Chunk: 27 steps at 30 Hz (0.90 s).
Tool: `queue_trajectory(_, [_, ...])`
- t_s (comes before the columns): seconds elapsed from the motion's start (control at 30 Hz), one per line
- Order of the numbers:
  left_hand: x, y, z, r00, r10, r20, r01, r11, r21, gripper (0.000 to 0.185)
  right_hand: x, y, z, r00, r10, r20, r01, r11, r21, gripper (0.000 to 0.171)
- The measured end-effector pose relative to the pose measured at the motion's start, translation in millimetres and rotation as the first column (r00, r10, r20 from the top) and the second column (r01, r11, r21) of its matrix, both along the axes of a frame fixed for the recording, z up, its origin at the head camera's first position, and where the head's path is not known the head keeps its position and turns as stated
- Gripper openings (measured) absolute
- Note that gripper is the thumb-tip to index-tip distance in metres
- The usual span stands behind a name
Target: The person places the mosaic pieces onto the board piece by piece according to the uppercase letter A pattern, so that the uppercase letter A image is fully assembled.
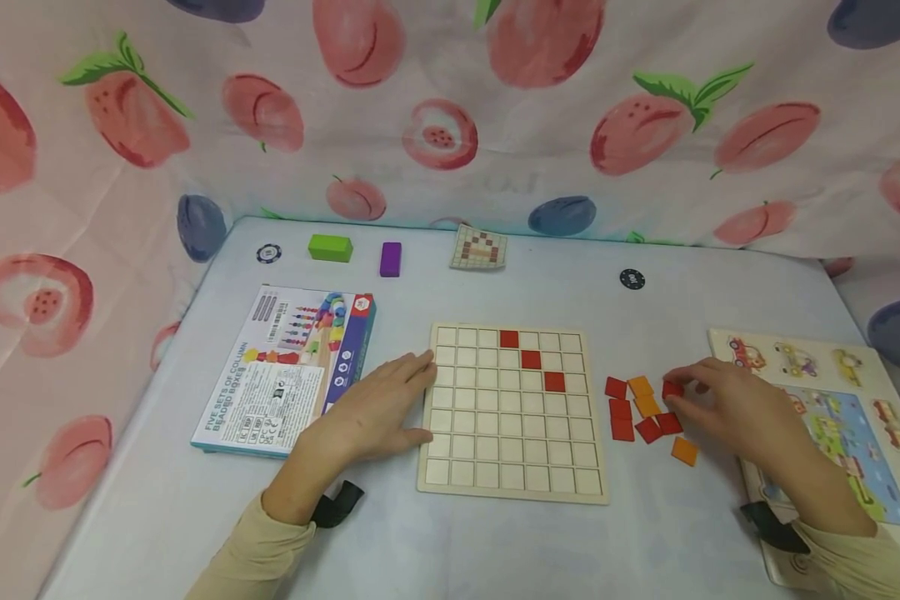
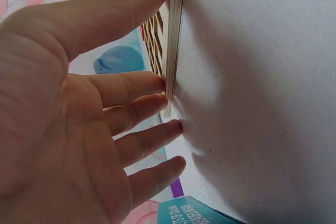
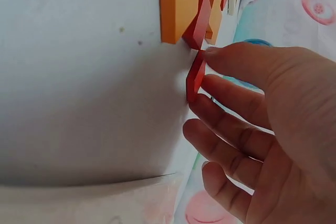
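Right now the left hand lies flat on the worktop with its fingers straight and spread, the fingertips pressed against the left edge of the wooden grid board. The left wrist view shows the thumb and two fingers touching that edge, while the other two rest on the white cloth just beside it. Three red tiles sit in the board's squares in a slanting line, running from the top row down to the right.

The right hand is to the right of the board, its grip pinching one red tile between thumb and fingertips. In the right wrist view this red tile stands on edge against the cloth with the thumb above it and a finger beside it. It is at the right side of a loose heap of red and orange tiles, which lies between the board and the hand; one orange tile sits a little apart, nearer the person.

A boxed bead toy lies just left of the left hand. A picture puzzle with cars lies under the right forearm. Along the far edge are a green block, a purple block, a pattern card and two dark round chips
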<state>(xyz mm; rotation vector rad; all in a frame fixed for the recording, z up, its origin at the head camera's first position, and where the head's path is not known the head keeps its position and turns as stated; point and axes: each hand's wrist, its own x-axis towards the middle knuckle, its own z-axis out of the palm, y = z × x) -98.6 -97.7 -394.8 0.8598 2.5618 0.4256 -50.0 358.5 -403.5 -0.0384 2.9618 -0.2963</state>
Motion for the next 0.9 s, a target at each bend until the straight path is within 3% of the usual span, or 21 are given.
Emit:
queue_trajectory(0.23, [0.2, 0.0, -0.3, 1.000, 0.004, -0.001, -0.004, 1.000, 0.002, 0.085, 0.5, -0.3, -0.3, 0.999, 0.033, -0.038, -0.033, 0.999, 0.009, 0.035])
queue_trajectory(0.53, [0.3, -0.9, 0.2, 1.000, -0.002, -0.007, 0.002, 1.000, 0.001, 0.084, -1.7, -13.5, 4.2, 0.998, -0.003, -0.065, 0.003, 1.000, -0.007, 0.041])
queue_trajectory(0.7, [0.2, -1.1, 0.2, 1.000, 0.004, -0.006, -0.005, 1.000, -0.003, 0.085, -5.5, -45.2, 8.1, 0.986, 0.094, -0.135, -0.103, 0.993, -0.057, 0.034])
queue_trajectory(0.9, [-0.3, -0.4, 0.0, 1.000, 0.001, -0.001, -0.001, 1.000, 0.010, 0.086, -9.5, -89.5, 7.1, 0.948, 0.259, -0.185, -0.276, 0.958, -0.072, 0.029])
